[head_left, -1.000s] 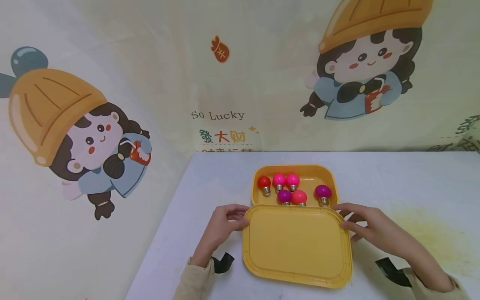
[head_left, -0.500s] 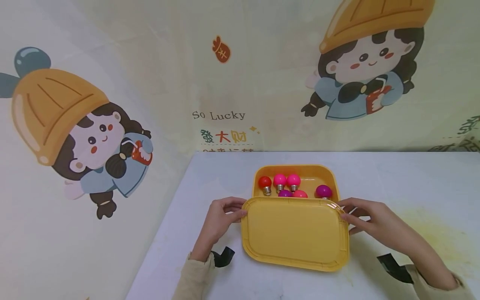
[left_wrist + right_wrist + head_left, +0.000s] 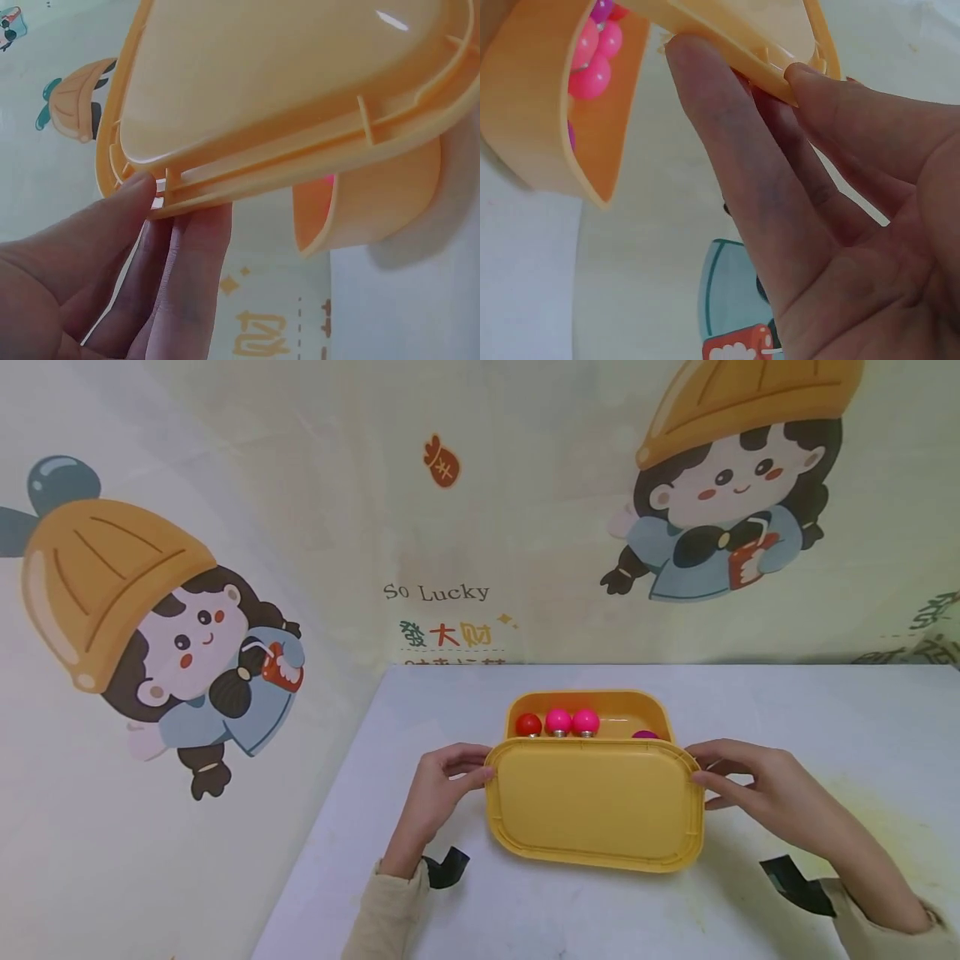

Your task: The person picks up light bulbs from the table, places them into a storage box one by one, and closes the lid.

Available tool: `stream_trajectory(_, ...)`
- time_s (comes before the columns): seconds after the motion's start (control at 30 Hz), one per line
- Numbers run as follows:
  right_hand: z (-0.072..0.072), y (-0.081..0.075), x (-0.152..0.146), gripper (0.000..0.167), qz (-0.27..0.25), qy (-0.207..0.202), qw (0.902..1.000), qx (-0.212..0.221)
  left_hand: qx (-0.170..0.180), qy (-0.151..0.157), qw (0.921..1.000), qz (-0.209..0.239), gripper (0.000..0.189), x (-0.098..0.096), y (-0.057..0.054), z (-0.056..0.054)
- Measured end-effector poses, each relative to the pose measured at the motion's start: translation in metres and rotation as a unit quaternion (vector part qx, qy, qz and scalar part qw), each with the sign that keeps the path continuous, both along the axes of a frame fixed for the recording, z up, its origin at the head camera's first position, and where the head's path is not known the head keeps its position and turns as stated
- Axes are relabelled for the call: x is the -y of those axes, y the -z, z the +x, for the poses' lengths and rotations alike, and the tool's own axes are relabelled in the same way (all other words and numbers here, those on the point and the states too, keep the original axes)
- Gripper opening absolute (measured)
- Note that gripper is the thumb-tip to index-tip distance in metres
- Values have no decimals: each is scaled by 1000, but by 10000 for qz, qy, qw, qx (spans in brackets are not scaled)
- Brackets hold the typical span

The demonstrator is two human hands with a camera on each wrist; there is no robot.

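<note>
A yellow lid (image 3: pixel 596 806) is held between my two hands, its ribbed side facing me in the head view. My left hand (image 3: pixel 446 789) pinches its left edge near the upper corner, thumb on the near face. At the opposite edge, my right hand (image 3: pixel 753 781) grips it between thumb and fingers. Behind the lid stands a yellow box (image 3: pixel 637 700), its front part covered in the head view. Inside are toy light bulbs: a red bulb (image 3: pixel 528 724), two pink bulbs (image 3: pixel 572 722) and a purple bulb (image 3: pixel 645 735). The right wrist view shows the box wall (image 3: pixel 525 105) apart from the lid.
The box stands on a white table (image 3: pixel 787 710), whose far edge meets a wall covering printed with cartoon figures (image 3: pixel 731 485). A yellowish stain (image 3: pixel 877 835) marks the tabletop at the right. Black straps (image 3: pixel 447 868) stick out from the sleeves.
Both hands have moved the lid away from me, up toward the box. It now covers more of the box, hiding the front bulbs, and looks more tilted.
</note>
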State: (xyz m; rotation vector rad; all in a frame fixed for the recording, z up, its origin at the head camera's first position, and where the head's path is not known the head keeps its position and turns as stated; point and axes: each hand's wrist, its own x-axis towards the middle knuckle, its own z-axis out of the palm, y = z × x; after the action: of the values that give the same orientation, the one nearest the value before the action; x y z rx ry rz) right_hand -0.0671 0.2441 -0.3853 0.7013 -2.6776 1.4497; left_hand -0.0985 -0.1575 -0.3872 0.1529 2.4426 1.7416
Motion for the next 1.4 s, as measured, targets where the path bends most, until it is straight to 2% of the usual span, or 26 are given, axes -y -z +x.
stream_trajectory(0.23, -1, -9, 1, 28, 6, 227, 9997, -46, 82, 165, 9998, 109, 31, -1, 2, -3)
stream_trajectory(0.4, -2, -13, 2, 23, -88, 318, 9992, -205, 7, -40, 9998, 196, 29, -2, 0, -4)
stream_trajectory(0.53, -4, -14, 2, 19, 26, 477, 9985, -272, -73, -188, 9995, 255, 26, -3, -3, -5)
stream_trajectory(0.97, -8, -17, -2, 21, 342, 967, 9947, -68, -442, -265, 9980, 364, 24, -7, -13, -11)
stream_trajectory(1.4, -10, -23, -3, 22, 298, 989, 9946, -27, -602, -331, 9971, 341, 21, -9, -22, -16)
